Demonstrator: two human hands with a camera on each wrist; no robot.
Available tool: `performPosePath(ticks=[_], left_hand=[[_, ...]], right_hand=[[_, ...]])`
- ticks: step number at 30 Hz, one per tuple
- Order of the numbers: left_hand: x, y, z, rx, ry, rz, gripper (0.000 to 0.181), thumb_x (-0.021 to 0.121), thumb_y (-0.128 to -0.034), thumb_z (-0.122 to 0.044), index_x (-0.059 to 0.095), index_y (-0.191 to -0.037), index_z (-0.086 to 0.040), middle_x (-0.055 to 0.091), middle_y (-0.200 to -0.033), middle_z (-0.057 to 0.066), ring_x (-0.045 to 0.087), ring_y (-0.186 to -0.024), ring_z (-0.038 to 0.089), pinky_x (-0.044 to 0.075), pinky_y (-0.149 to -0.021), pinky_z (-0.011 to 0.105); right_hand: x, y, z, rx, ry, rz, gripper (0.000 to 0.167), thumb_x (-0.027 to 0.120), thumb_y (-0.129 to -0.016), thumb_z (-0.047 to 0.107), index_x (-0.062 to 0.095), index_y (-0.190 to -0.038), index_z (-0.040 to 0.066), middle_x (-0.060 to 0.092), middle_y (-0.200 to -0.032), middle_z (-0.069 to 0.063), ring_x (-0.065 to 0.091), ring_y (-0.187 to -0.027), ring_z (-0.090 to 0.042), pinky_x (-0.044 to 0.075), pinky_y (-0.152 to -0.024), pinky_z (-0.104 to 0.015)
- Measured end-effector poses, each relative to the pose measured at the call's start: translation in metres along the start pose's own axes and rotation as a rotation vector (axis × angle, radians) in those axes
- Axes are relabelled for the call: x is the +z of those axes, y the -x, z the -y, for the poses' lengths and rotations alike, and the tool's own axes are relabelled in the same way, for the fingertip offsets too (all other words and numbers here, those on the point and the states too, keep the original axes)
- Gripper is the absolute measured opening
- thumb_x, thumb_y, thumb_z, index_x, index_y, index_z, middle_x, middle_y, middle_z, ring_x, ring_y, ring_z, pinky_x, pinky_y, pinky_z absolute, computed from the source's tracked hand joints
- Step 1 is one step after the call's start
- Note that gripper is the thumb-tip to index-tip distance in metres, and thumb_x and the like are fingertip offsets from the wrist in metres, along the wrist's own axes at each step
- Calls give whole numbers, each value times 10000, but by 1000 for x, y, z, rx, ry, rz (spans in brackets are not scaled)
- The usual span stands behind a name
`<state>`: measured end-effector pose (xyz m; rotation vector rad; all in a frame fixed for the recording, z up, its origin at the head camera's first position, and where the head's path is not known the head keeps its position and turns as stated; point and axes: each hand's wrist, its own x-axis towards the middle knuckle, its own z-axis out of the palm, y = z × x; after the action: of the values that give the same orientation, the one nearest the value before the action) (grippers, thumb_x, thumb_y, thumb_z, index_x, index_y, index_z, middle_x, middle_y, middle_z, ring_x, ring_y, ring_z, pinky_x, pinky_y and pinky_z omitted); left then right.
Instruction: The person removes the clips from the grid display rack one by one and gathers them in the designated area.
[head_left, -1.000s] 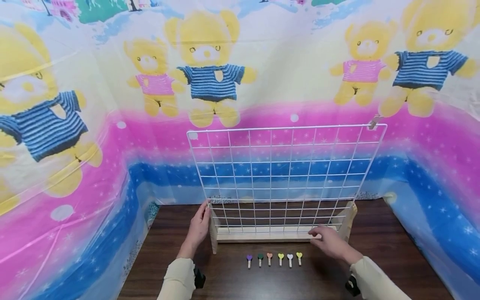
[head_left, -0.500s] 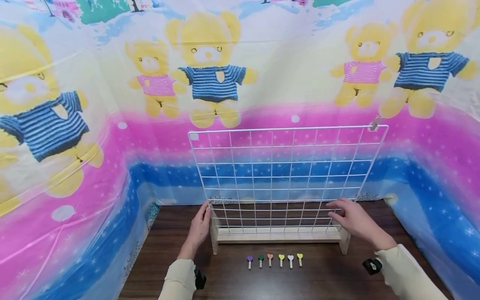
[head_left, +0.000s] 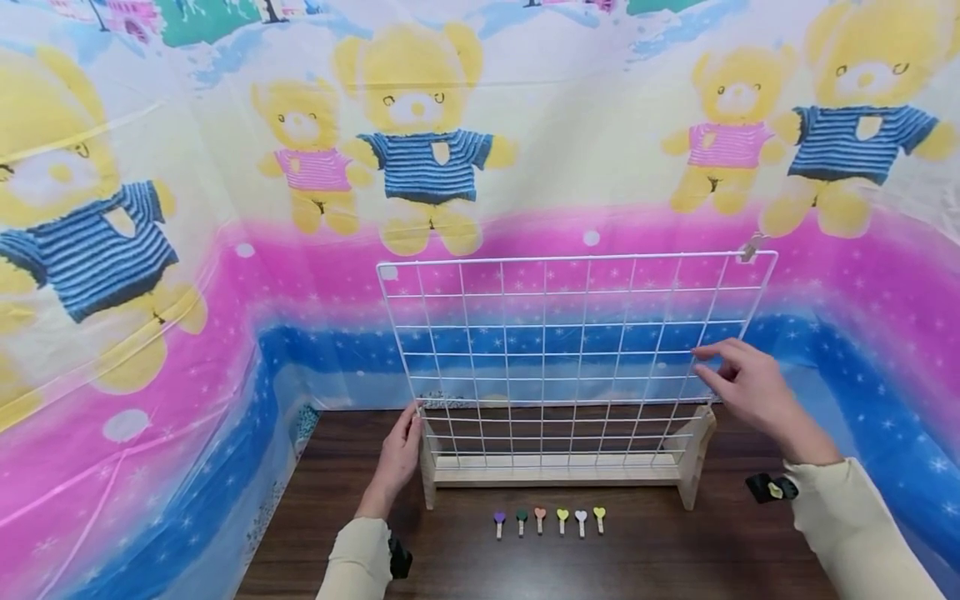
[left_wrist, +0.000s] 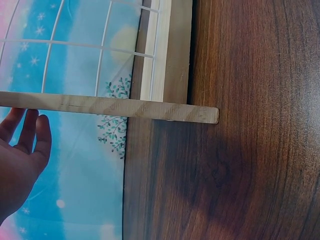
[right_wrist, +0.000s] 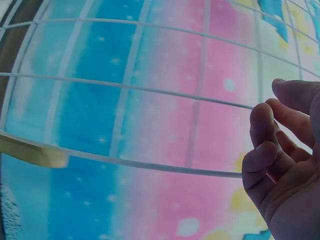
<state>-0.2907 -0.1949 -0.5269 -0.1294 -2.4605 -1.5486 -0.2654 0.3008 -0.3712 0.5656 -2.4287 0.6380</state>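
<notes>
A white wire grid panel (head_left: pixel 585 257) stands upright in a pale wooden stand (head_left: pixel 555 477). My left hand (head_left: pixel 397 462) rests its fingertips against the stand's left upright; in the left wrist view the fingers meet the edge of that wooden upright (left_wrist: pixel 125 107) from outside. My right hand (head_left: pixel 750 392) is raised beside the grid's right edge, fingers bent and nothing held; in the right wrist view its fingertips lie close to the wires, and I cannot tell whether they touch. In front of the stand lies a row of several small heart-topped clothespins (head_left: pixel 562 518), purple, green, orange, yellow and white.
A metal clip (head_left: pixel 750 247) sits at the grid's top right corner. The dark wooden table (head_left: pixel 480 575) is backed by a curtain (head_left: pixel 562 167) printed with bears, which also runs along both sides.
My right hand has risen from the stand's base bar, moving up and right along the grid to its right edge. The left hand, grid and clothespins have stayed in place.
</notes>
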Motion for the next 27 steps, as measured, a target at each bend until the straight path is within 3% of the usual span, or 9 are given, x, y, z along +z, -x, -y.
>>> performPosePath(ticks=[7,17,22,27], left_hand=[[0,1,0,-25,-3,20,411,388,-1037,-287,408,-1433,-180,443,-1393,195,454,-1216,362,380,-948,557],[-1,0,0,-2,-3,13,413,388,-1035,-294,418,-1426,-167,452,-1381,205,457,-1207,363,380,-948,551],[-2,0,0,-3,-10,14,427,387,-1033,-308,412,-1430,-155,436,-1397,208,443,-1223,369,367,-960,553],[-2,0,0,-7,-8,16,431,380,-1035,-305,403,-1438,-152,422,-1413,198,431,-1239,361,357,-972,550]], right_hand=[[-26,-13,10,19,1,-56,207,696,-863,84,688,-1068,54,570,-853,-16,467,-549,-61,388,-451,-237],[-57,-32,14,2,-3,-238,261,714,-829,18,687,-1089,31,566,-834,-42,450,-546,33,357,-495,-119],[-68,-44,17,25,-63,-331,250,709,-839,35,688,-1087,17,546,-839,78,471,-545,102,364,-504,-81],[-80,-56,23,120,-124,-384,260,692,-872,139,686,-1106,26,539,-861,178,505,-553,106,375,-493,-77]])
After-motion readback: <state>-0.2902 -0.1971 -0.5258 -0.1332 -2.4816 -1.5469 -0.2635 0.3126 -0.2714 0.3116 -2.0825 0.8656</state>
